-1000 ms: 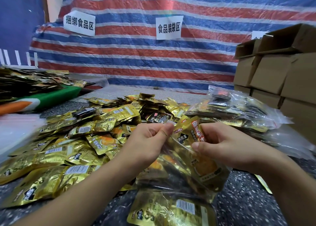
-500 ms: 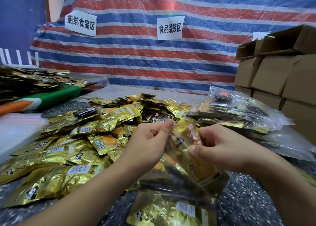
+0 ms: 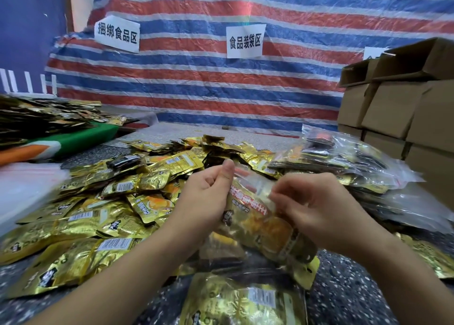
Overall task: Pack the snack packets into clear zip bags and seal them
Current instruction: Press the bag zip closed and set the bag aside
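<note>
A clear zip bag [image 3: 264, 222] stuffed with gold snack packets stands between my hands at the centre. My left hand [image 3: 208, 197] pinches the bag's top edge on the left, thumb raised against it. My right hand [image 3: 312, 206] pinches the same top edge on the right, its fingertips blurred. A heap of loose gold snack packets [image 3: 103, 201] covers the table to the left and behind. One gold packet [image 3: 243, 302] lies flat at the near edge, below the bag.
Filled clear bags [image 3: 344, 162] are piled at the right, beside stacked cardboard boxes [image 3: 398, 108]. A stack of clear bags [image 3: 22, 187] lies at the far left, a darker packet heap [image 3: 39, 118] behind it. A striped tarp [image 3: 221, 83] with paper signs backs the speckled table [image 3: 344, 288].
The gold packet that stuck out of the bag's mouth now sits lower inside. Both hands have moved up to the bag's top edge and pinch it.
</note>
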`<state>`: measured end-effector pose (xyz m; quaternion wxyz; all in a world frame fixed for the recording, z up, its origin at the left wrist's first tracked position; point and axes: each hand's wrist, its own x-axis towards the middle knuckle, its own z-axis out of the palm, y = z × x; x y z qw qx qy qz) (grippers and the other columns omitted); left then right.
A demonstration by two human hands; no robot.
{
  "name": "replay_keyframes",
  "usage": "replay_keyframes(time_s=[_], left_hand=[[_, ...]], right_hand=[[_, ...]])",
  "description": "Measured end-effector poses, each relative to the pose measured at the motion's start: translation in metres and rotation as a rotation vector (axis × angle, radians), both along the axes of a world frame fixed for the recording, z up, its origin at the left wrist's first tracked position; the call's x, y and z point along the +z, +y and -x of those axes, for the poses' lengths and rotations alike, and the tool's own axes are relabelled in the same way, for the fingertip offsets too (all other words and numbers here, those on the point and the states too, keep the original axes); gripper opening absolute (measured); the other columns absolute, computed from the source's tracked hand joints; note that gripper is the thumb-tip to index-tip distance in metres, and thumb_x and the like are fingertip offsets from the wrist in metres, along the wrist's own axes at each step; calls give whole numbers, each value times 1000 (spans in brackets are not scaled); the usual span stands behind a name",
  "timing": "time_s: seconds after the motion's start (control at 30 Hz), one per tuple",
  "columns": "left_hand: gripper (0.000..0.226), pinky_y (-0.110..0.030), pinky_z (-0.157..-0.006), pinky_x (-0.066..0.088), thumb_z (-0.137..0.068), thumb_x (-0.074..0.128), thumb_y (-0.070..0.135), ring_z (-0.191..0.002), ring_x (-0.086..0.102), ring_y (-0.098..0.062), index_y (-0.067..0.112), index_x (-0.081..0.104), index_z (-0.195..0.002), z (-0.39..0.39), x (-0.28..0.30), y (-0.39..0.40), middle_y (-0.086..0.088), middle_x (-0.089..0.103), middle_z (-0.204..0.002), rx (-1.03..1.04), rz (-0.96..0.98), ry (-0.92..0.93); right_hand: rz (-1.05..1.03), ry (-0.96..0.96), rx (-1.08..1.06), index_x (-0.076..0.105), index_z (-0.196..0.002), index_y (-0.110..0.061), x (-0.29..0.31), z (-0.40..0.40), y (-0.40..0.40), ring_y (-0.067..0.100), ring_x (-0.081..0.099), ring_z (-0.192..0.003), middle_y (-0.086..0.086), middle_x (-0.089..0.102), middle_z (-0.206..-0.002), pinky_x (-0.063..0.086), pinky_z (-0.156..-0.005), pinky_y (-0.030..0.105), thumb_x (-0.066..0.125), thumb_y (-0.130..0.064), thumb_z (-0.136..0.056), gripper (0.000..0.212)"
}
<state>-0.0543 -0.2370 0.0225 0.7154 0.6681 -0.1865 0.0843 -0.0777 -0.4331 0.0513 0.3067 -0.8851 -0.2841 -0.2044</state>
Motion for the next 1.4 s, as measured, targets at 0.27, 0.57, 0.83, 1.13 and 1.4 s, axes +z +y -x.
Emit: replay_keyframes(time_s=[0.27,0.57,0.83,1.13,1.4], left_hand=[[25,-34,-58,58,-76,62,45,-62,72,-23,26,77,-74,1,4,5,-12,75,-78,-135,1,97],[32,-41,-76,59,-80,64,48,-92,73,-27,20,78,-89,-6,8,13,-13,75,-103,-255,81,111],[26,-36,-70,61,-80,67,30,-81,73,-27,10,78,-93,-6,-2,7,-22,73,-96,-428,75,369],[33,-36,-61,61,-88,60,28,-75,75,-29,1,77,-83,-19,0,13,-21,75,-95,-242,244,388],[45,-43,-74,61,-89,50,46,-101,71,-33,11,72,-108,-26,1,17,-12,71,-117,-238,226,363]], right_hand=[[-174,-193,15,76,-81,-19,-5,-8,-1,12,66,-63,-10,70,-72,55,-56,35,74,-18,-84,5],[-399,-208,138,75,-84,-15,3,-5,-1,14,70,-59,-1,73,-73,59,-56,26,74,-32,-79,18],[-548,-89,84,76,-77,-19,1,-13,-3,16,69,-55,3,73,-68,56,-55,24,76,-30,-73,12],[-700,391,-53,60,-122,-19,1,-23,-12,23,68,-104,5,69,-116,56,-90,49,76,-54,-62,71],[-768,694,134,75,-81,-7,-3,-22,-16,17,64,-64,10,67,-76,52,-52,26,71,-24,-74,19]])
